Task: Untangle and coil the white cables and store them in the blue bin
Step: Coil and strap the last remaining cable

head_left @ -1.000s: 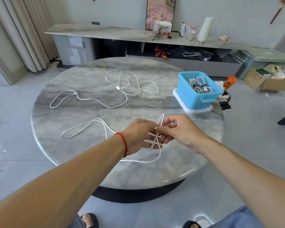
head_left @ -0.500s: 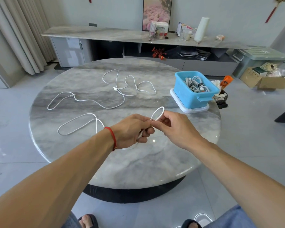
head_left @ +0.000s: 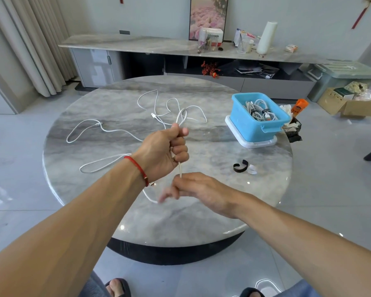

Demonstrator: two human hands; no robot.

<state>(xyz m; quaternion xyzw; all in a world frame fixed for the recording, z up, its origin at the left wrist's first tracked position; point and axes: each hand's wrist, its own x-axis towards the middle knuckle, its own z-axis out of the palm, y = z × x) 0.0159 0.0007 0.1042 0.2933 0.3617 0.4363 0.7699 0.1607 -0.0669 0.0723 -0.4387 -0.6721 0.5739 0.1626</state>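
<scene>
The white cable (head_left: 181,117) stood folded into a loop above the left hand (head_left: 164,153), whose fingers curled tight round it, likely to keep the coil from springing apart. Below, the right hand (head_left: 198,187) was blurred; its fingers seemed to pinch the trailing strand. More cable (head_left: 107,130) lay loose on the table (head_left: 201,219), the blue bin (head_left: 257,127) well apart, already holding coiled bundles.

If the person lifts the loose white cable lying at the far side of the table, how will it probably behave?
The loose white cable is probably floppy: it lies in irregular curves. It seems light, being thin, so it should drag easily across the table. Its loops may catch each other, since they cross near the connector.
</scene>
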